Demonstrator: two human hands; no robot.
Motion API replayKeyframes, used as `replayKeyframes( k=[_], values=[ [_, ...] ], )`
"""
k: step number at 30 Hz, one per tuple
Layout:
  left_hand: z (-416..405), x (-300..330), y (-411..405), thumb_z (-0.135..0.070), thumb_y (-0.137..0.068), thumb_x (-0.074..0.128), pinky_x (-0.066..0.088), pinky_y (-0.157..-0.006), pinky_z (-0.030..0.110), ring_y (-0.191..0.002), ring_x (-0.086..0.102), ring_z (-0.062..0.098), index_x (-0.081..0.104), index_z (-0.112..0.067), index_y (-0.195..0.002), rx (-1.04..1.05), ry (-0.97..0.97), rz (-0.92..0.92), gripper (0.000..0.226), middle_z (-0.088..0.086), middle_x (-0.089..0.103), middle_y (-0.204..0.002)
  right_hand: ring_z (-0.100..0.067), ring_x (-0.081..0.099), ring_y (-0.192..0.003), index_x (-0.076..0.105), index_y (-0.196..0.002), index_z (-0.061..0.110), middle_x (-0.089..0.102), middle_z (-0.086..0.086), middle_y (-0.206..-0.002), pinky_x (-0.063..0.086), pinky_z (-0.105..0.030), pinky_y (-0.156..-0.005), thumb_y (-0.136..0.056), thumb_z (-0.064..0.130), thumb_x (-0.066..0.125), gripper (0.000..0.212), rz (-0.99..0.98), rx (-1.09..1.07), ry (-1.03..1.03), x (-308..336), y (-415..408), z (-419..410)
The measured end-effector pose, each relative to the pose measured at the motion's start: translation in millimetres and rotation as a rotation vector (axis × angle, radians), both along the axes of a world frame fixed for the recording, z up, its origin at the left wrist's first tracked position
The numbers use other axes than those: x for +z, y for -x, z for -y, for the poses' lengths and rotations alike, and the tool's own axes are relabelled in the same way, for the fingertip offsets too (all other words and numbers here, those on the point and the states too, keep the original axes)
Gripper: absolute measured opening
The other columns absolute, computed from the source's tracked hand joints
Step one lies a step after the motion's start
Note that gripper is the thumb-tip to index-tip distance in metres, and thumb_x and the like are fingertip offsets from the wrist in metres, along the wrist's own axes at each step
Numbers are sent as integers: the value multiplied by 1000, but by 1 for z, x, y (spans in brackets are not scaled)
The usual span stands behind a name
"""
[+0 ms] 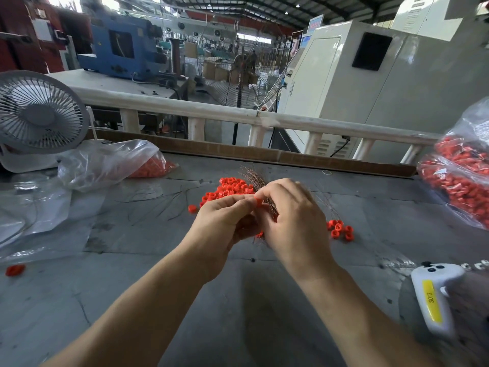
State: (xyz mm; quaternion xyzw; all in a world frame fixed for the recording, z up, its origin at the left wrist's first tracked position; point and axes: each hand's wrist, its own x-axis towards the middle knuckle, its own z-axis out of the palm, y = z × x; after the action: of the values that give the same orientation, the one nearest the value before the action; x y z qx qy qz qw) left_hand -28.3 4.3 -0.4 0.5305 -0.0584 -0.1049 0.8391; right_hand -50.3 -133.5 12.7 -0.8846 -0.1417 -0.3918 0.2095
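Nearest on the table, at the right edge, lies a white controller with a yellow label. A stray cap sits at the near left.

Both forearms reach away from the viewer and meet at mid-table. The left hand has its fingers curled in, with thumb and forefinger stretched right to pinch the cap. The right hand is curled too, and its thumb and forefinger close on the same cap from the other side. The cap is held just above the table between the two sets of fingertips. It is too small to tell which way its opening faces.

The wires run as a thin bundle between the palms. Their long axis goes near to far, with short ends showing below the hands and the tips fanning out far and slightly left. Which hand holds them cannot be told.

Just right of the right hand lies a small cluster of caps. Just beyond the hands is a pile of caps, touching the wire tips.

Farther left a clear bag lies slumped with caps inside. A fuller bag sits at the far right. A grey fan stands at the far left, and a white rail crosses behind the table.
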Motion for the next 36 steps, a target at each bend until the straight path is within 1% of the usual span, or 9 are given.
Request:
replayKeyframes(
  k=[5,8,10,14,20,25,29,32,36],
  values=[
    [-3,1,-1,-11,-100,61,56,-86,39,-93,61,31,65,11,-121,-44,35,-59,31,20,65,-101,-20,60,-93,72,-91,18,67,5,-94,51,-35,-79,-83,10,78,13,29,-27,10,-2,0,-3],
    [-4,3,0,-11,-99,61,58,-75,33,-82,63,25,69,8,-111,-75,61,-73,24,17,63,-92,-22,62,-93,72,-90,16,67,3,-92,51,-34,-78,-79,8,81,16,32,-52,-2,-3,-1,-2],
    [-5,3,0,-11,-99,60,59,-73,31,-78,63,22,70,2,-105,-87,53,-75,17,15,63,-88,-22,61,-93,72,-91,15,67,3,-92,49,-32,-79,-78,7,81,18,27,-60,9,-3,-1,-1],
    [-5,4,1,-8,-102,54,59,-74,33,-79,63,24,70,2,-104,-81,40,-84,19,18,62,-90,-19,58,-91,71,-90,16,66,5,-92,44,-28,-78,-79,6,79,17,29,-39,39,-2,0,0],
    [-5,5,1,-8,-100,58,62,-71,32,-74,65,23,69,4,-103,-80,29,-77,17,18,64,-88,-20,57,-89,72,-89,16,68,5,-91,48,-35,-78,-80,6,77,14,56,-38,80,-1,0,3],
    [-7,6,1,-9,-100,59,62,-71,32,-73,64,22,69,6,-105,-70,31,-76,19,17,64,-84,-21,58,-92,73,-92,17,68,6,-92,50,-37,-80,-81,10,78,14,1,-18,42,0,-1,1],
    [-8,7,1,-9,-99,61,61,-80,36,-81,61,26,64,15,-117,-46,44,-72,30,21,61,-94,-19,58,-93,71,-94,18,67,6,-95,50,-36,-83,-82,12,78,16,-13,4,37,2,1,1],
    [-8,8,2,-10,-99,61,59,-86,39,-89,59,30,63,15,-120,-46,29,-66,33,22,62,-98,-18,58,-95,71,-95,19,66,7,-96,50,-36,-84,-82,12,79,16,-28,14,26,2,1,2],
    [-7,8,3,-10,-99,61,61,-79,34,-82,61,25,63,14,-121,-47,16,-62,33,22,62,-98,-17,58,-97,71,-96,20,66,8,-97,49,-32,-85,-82,12,79,17,-61,20,0,2,1,4]
  ],
)
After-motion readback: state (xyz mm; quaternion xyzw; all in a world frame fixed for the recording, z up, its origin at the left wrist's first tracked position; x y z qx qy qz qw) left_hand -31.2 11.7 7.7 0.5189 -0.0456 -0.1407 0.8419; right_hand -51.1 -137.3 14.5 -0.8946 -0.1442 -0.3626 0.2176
